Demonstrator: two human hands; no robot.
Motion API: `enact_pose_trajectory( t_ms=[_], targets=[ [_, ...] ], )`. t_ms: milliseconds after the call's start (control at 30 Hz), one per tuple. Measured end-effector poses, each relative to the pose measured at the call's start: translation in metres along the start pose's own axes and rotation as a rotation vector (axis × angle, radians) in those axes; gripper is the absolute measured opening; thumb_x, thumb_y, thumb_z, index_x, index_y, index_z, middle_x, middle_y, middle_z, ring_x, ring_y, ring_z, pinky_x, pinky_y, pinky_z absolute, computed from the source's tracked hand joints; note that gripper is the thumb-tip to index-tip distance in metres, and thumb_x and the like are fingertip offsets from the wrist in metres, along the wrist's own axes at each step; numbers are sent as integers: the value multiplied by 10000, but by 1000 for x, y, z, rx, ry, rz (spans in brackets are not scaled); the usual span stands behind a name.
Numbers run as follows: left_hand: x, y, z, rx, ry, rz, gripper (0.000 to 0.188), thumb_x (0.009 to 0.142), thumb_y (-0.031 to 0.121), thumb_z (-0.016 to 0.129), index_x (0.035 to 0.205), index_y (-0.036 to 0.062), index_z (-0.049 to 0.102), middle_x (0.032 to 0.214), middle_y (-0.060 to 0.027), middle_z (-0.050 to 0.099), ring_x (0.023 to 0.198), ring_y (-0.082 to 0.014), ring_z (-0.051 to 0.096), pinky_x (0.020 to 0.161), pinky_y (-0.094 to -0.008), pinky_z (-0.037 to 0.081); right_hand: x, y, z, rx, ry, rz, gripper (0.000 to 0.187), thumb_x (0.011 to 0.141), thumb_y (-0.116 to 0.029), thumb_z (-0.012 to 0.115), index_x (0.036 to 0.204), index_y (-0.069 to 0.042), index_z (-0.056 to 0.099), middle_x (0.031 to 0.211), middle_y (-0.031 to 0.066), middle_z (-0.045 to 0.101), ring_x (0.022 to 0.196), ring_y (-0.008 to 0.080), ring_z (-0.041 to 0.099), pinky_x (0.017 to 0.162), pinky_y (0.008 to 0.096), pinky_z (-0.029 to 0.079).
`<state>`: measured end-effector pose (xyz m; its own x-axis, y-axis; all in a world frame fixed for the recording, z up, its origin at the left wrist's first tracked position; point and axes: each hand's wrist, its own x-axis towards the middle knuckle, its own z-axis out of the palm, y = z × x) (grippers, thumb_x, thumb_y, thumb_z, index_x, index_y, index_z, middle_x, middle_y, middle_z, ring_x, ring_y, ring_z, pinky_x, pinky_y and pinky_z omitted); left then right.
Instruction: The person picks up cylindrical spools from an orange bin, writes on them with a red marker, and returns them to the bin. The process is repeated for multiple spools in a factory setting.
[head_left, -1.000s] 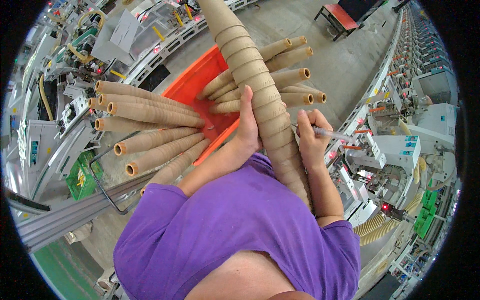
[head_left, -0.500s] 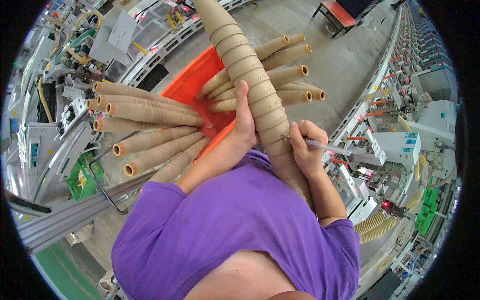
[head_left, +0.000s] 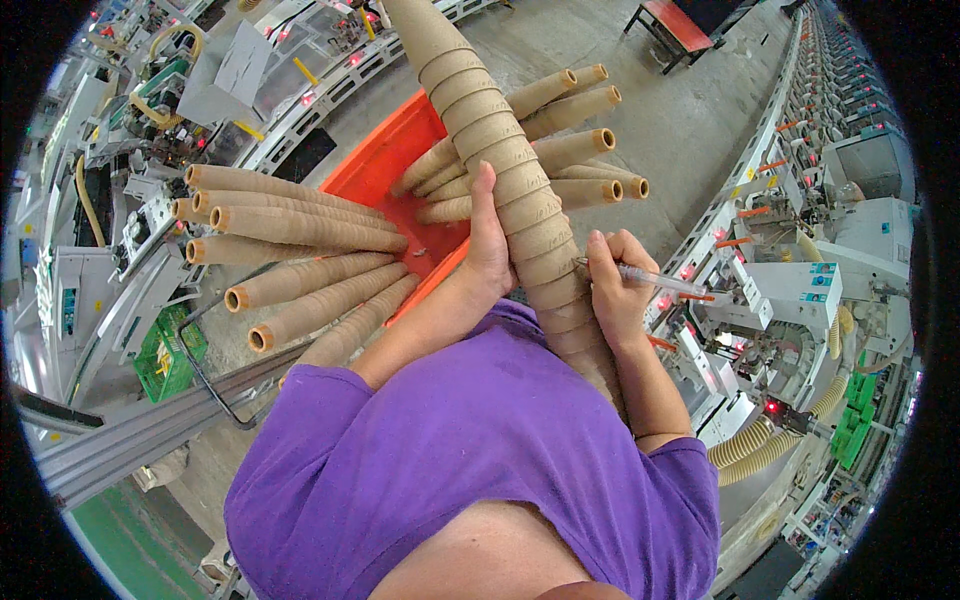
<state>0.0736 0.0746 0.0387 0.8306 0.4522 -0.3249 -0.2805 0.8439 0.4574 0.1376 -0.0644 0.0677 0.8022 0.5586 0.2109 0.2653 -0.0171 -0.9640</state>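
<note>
A long stack of nested brown paper cones [head_left: 515, 172] slants from the top of the view down against my body. Handwritten marks run along several of its rings. My left hand [head_left: 489, 240] grips the stack from its left side, thumb pointing up along it; its other fingers are hidden behind. In my right hand [head_left: 619, 285] is a clear-barrelled pen [head_left: 662, 280], pinched between thumb and fingers. The pen's tip is at the right part of a cone's surface, in the lower half of the stack; whether it touches I cannot tell.
Behind the stack stands an orange bin [head_left: 385, 150]. More cone stacks fan out of it to the left [head_left: 300, 228] and right [head_left: 575, 150]. A metal rail [head_left: 170, 430] and a green crate [head_left: 165, 355] are at left. Textile machines [head_left: 780, 290] line both sides; a red-topped table [head_left: 678, 28] stands far off.
My right hand with the pen has shifted slightly up and to the right. The pen tip sits a little higher on the cone stack. My left hand has stayed in place.
</note>
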Motion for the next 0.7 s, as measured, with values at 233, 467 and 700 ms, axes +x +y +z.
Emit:
enact_pose_trajectory(
  t_ms=[233, 467, 700],
  targets=[
    [-3, 0, 0, 15, -2, 18, 796, 828, 799, 352, 1049, 66, 569, 881, -147, 652, 765, -281, 668, 669, -413, 575, -1, 6, -5, 28, -54, 20, 381, 917, -68, 603, 605, -69, 384, 563, -19, 432, 514, 50, 351, 465, 238, 272],
    [-3, -1, -1, 7, 4, 10, 793, 830, 797, 350, 1056, 69, 570, 882, -150, 651, 769, -284, 667, 677, -416, 573, -1, 10, -6, 48, -8, 123, 378, 932, -100, 582, 610, -79, 385, 568, -23, 435, 510, 48, 365, 450, 231, 276],
    [-1, 0, -1, -36, 38, -6, 798, 830, 797, 346, 1047, 63, 574, 880, -156, 649, 765, -292, 667, 664, -425, 573, 1, 10, -6, 79, 46, 98, 378, 926, -81, 584, 603, -85, 389, 579, -21, 446, 508, 46, 366, 449, 237, 287]
  ],
)
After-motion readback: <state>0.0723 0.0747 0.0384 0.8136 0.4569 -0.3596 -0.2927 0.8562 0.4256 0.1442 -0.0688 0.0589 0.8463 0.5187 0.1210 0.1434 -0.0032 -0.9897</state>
